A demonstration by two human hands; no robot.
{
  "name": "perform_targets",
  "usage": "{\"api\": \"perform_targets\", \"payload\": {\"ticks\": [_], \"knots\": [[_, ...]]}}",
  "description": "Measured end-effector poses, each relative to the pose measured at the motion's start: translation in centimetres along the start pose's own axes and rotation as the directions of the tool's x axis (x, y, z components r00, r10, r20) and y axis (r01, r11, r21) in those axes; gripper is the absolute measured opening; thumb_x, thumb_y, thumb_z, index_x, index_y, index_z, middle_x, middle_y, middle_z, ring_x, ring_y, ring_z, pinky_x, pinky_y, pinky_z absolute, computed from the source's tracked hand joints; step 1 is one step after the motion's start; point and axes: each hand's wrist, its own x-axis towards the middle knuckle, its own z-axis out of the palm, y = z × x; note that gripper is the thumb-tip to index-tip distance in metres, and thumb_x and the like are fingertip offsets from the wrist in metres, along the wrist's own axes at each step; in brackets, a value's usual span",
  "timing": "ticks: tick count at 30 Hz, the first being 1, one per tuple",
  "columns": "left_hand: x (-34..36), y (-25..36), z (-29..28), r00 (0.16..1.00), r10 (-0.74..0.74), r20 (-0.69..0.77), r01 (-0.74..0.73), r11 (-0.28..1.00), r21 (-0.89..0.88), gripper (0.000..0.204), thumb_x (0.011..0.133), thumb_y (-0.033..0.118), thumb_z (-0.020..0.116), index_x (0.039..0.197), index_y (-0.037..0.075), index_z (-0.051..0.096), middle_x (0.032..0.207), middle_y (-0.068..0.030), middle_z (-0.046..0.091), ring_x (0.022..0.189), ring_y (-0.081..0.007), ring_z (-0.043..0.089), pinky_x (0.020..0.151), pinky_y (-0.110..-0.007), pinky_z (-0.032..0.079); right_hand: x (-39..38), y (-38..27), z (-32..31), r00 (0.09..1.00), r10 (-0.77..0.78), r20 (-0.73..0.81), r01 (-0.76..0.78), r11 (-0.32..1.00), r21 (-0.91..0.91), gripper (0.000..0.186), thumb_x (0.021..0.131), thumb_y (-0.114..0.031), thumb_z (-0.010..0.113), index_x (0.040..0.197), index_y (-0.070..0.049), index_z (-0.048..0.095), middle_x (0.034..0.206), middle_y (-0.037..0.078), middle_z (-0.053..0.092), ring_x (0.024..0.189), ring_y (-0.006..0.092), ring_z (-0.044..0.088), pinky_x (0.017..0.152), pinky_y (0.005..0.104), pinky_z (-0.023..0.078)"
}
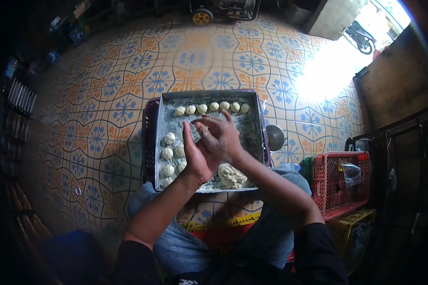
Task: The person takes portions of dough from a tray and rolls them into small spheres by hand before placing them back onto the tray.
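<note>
Above the middle of a floured metal tray, my left hand and my right hand come together, palms facing. The left is cupped underneath with one digit pointing up; its other fingers are hidden. Flour dusts the bent fingers of the right, which lies over the left palm. Whatever the palms hold between them is hidden. Along the tray's far side runs a row of round dough balls. More dough balls sit at the left, partly behind my left wrist. A rough lump of dough rests near the front edge, beside my right forearm.
Under the tray is a dark purple crate. A round metal bowl stands on the patterned tile floor to its right. Farther right are a red crate and a yellow crate. A wheeled machine stands at the back.
</note>
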Motion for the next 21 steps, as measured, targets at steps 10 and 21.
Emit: {"api": "perform_targets", "payload": {"ticks": [10, 21], "knots": [[-1.2, 1.0, 1.7, 0.997, 0.014, -0.074, -0.004, 0.991, 0.133, 0.11, 0.091, 0.089, 0.02, 0.155, 0.001, 0.038, 0.154, -0.017, 0.049, 0.14, -0.0301, 0.049, 0.12, -0.043, 0.035, 1.3, 1.6, -2.8, 0.841, -0.517, 0.156, 0.514, 0.855, 0.061, 0.029, 0.092, -0.031, 0.064, 0.109, -0.01, 0.075, 0.108, 0.013, 0.075, 0.104, 0.0331, 0.071, 0.103, 0.0523, 0.049], [-1.2, 0.9, 0.1, 0.985, 0.037, 0.17, -0.05, 0.996, 0.072, 0.101, 0.094, 0.085, 0.021, 0.152, 0.006, 0.044, 0.153, -0.0153, 0.05, 0.142, -0.0292, 0.046, 0.121, -0.048, 0.031, 0.4, 1.4, -1.5, 0.771, -0.626, 0.113, 0.63, 0.777, 0.009, 0.05, 0.087, -0.046, 0.068, 0.117, -0.007, 0.074, 0.11, 0.013, 0.074, 0.111, 0.0308, 0.07, 0.107, 0.0558, 0.045]]}}
